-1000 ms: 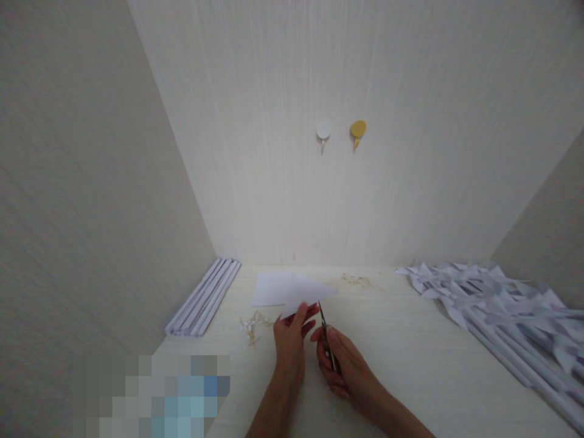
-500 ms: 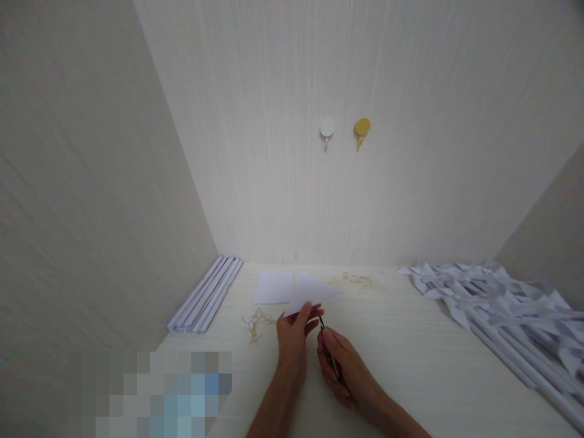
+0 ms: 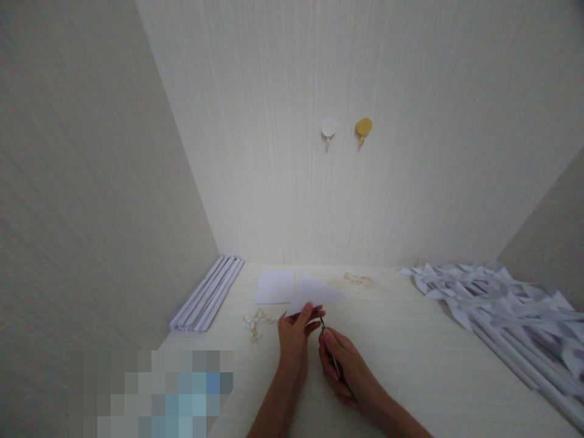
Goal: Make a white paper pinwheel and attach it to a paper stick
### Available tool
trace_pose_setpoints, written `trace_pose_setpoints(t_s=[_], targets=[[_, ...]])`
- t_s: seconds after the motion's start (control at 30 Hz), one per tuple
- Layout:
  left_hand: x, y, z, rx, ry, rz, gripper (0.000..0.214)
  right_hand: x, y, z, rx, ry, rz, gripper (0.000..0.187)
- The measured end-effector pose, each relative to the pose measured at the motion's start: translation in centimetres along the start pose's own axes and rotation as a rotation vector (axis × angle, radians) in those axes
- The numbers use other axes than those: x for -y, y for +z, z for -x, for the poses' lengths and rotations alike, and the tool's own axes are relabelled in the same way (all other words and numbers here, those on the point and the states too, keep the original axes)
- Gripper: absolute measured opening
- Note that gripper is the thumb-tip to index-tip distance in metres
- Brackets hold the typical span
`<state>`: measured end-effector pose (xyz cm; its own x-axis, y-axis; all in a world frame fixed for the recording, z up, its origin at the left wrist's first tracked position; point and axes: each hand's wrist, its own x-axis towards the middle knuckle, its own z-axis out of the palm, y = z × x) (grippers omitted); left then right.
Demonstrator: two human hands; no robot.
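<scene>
My left hand [image 3: 293,331] pinches a white paper piece [image 3: 314,293] between thumb and fingers. The piece has a pointed corner to the right. My right hand [image 3: 342,365] is wrapped round a slim dark tool [image 3: 335,362] with a shiny metal edge; it looks like small scissors, but the fingers cover much of it. Its thin tip meets the paper's lower edge beside my left fingers; whether it touches is too small to tell. A white square paper stack [image 3: 275,286] lies just behind and left of the held piece.
Rolled white paper tubes [image 3: 207,295] lie at the left. Cotton swabs or similar small bits [image 3: 257,324] lie near my left wrist. Beige scraps [image 3: 358,280] sit by the back wall. Tubes with pointed paper pieces [image 3: 497,304] fill the right. A white hook [image 3: 328,128] and yellow hook [image 3: 364,127] are on the wall.
Almost nothing differs. The whole view has shifted very slightly; both hands keep their hold on the paper and the dark tool.
</scene>
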<state>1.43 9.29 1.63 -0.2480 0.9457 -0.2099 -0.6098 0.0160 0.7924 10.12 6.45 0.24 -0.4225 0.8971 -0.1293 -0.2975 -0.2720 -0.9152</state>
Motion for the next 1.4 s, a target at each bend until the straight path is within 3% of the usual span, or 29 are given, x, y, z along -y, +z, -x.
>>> trace_pose_setpoints(t_s=[1.4], targets=[[0.04, -0.14, 0.00, -0.001, 0.025, -0.053, 0.022, 0.09, 0.15, -0.05, -0.042, 0.002, 0.067, 0.037]])
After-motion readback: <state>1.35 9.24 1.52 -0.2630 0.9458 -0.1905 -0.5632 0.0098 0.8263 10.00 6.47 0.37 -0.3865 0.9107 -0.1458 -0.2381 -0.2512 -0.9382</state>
